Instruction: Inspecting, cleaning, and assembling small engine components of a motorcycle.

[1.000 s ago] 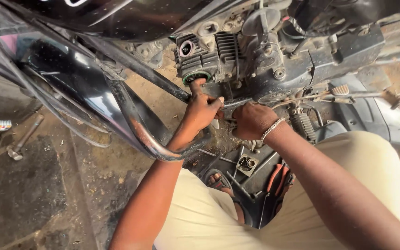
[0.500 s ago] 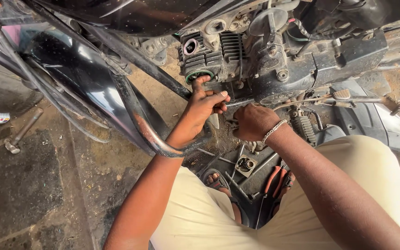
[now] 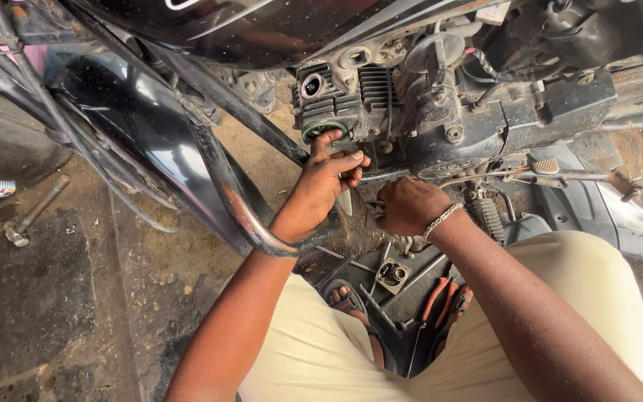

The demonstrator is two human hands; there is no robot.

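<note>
A motorcycle engine (image 3: pixel 411 112) hangs in front of me, with a green-ringed port (image 3: pixel 321 131) on its finned cylinder. My left hand (image 3: pixel 321 186) reaches through the rusty crash-guard tube (image 3: pixel 243 216). Its thumb touches the green ring and its fingers curl around the cylinder's lower edge. My right hand (image 3: pixel 409 205), with a silver bracelet on the wrist, is fisted under the crankcase on a metal tool (image 3: pixel 345 202). The tool's pale tip shows just below my left fingers. What the tip touches is hidden.
On a black tray (image 3: pixel 411 286) between my knees lie orange-handled pliers (image 3: pixel 440 298), a socket (image 3: pixel 392 274) and several wrenches, beside my sandalled foot (image 3: pixel 345 298). A T-handled wrench (image 3: pixel 31 216) lies on the oily floor at the left. The black fender (image 3: pixel 150 141) and foot pedal (image 3: pixel 546 167) flank my hands.
Both hands stay in nearly the same place under the engine. The thin shaft seen between them earlier is now mostly covered, and the view has shifted slightly.
</note>
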